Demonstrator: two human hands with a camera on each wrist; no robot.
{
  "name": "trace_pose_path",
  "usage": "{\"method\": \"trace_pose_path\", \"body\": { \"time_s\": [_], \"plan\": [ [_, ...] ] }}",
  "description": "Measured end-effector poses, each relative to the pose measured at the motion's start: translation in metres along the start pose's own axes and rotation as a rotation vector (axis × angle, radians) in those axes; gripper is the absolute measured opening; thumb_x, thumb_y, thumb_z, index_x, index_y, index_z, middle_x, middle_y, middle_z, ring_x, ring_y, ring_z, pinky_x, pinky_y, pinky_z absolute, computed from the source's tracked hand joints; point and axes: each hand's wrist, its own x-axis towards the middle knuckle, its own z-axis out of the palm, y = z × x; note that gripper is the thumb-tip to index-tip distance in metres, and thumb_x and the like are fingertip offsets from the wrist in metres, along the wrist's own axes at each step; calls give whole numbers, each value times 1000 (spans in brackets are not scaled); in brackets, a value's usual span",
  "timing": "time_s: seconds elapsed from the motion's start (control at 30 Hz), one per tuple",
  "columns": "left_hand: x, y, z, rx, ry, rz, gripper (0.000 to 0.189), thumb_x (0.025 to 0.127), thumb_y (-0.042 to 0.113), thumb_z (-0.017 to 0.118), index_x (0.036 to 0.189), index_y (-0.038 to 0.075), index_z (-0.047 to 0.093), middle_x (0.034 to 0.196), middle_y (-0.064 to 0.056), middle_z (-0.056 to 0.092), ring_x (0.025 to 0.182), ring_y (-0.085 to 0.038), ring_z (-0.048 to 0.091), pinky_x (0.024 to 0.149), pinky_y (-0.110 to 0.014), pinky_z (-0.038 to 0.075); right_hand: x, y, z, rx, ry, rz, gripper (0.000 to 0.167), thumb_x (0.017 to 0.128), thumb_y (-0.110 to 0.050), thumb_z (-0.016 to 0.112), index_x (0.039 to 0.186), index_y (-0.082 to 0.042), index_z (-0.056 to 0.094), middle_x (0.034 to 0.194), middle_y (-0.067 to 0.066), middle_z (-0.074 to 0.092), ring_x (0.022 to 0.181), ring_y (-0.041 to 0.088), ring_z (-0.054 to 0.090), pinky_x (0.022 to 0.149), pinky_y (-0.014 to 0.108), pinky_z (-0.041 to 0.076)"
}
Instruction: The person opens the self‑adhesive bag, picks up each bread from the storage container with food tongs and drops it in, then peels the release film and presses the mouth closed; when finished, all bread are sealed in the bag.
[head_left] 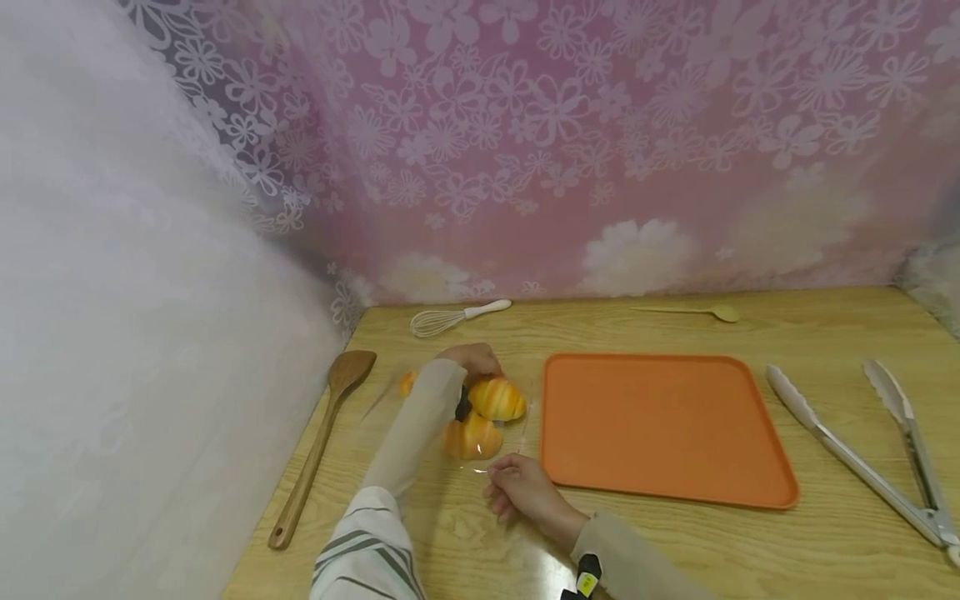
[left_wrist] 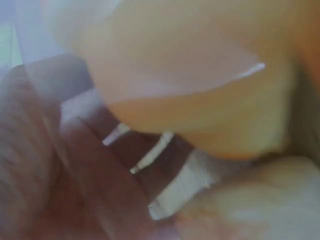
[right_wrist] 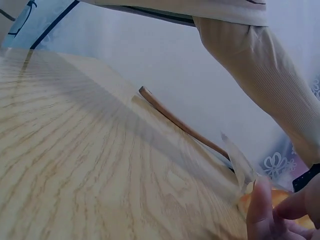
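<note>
Orange-yellow bread rolls, among them a striped croissant [head_left: 498, 399] and a rounder bun [head_left: 474, 437], lie close together in a clear plastic bag [head_left: 527, 429]. My left hand [head_left: 480, 358] reaches across to the far side of the bread. Its spread fingers [left_wrist: 95, 165] show blurred through clear plastic in the left wrist view; the bread hides their tips. At the bag's near edge, my right hand [head_left: 521, 490] pinches the plastic between thumb and finger. In the right wrist view, a strip of clear plastic [right_wrist: 239, 160] rises beside the right thumb [right_wrist: 260, 202].
An orange tray [head_left: 663, 425] lies right of the bread, with metal tongs [head_left: 862, 462] beyond it. A wooden spatula [head_left: 318, 450] lies along the left edge. At the back are a whisk [head_left: 457, 317] and a pale spoon [head_left: 723, 313]. Walls stand behind and left.
</note>
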Motion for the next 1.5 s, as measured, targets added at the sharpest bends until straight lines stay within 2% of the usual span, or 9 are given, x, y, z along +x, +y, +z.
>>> {"method": "trace_pose_path", "body": {
  "time_s": [0.13,0.27,0.43,0.67,0.87,1.07,1.23,1.33,1.5],
  "plan": [
    [3,-3,-1,108,-35,-31,39,95,21,52,56,17,47,58,2,40,53,-12,32,49,-23,31,-1,-4,1,17,7,8,22,100,-10,50,110,10,53,82,9,71,55,6,59,51,22,53],
    [1,-11,-2,36,0,44,29,100,20,50,80,17,71,80,6,61,66,-7,49,59,-20,43,-3,-10,0,-5,50,-13,21,98,-7,53,106,12,57,87,15,72,60,8,63,54,24,56],
    [-20,-14,-10,-121,74,183,30,105,23,45,115,8,69,119,-7,66,102,-18,60,88,-31,52,-4,-20,-6,-172,159,-121,12,93,-6,62,96,6,63,87,18,73,65,12,66,56,24,56],
    [-63,-23,-22,-436,280,354,30,107,18,38,115,-5,56,118,-16,62,119,-29,57,105,-44,47,-8,-45,-22,-558,381,-445,6,86,-3,72,87,-7,68,84,4,73,78,18,70,67,20,55],
    [-95,-31,-19,-756,496,513,32,107,21,39,110,-8,52,101,3,63,103,-11,61,108,-52,43,-8,-89,-43,-722,474,-641,9,85,0,72,92,-5,69,80,5,72,73,17,68,62,24,56],
    [-107,-30,-2,-934,771,551,34,106,28,44,108,-4,56,100,5,66,98,-7,61,104,-43,46,7,-130,-63,-816,461,-712,32,90,-4,67,121,-6,61,87,8,70,71,17,65,60,29,54],
    [-103,-25,16,-1166,994,546,24,105,22,46,100,3,60,96,3,68,95,-8,65,90,-25,54,19,-145,-75,-770,441,-730,69,89,-3,67,150,-9,34,90,12,71,73,22,67,59,29,55],
    [-98,-22,27,-1248,1056,519,23,105,17,45,99,0,59,93,1,67,91,-9,65,86,-24,56,25,-145,-79,-750,433,-727,57,89,-2,66,142,-2,46,90,15,73,73,26,68,58,32,56],
    [-89,-21,38,-1234,1085,446,23,105,16,44,98,-1,59,88,6,67,87,-7,64,86,-26,55,34,-139,-82,-668,376,-607,21,94,-8,62,112,0,70,100,19,71,80,28,68,60,31,57]
  ]
}}
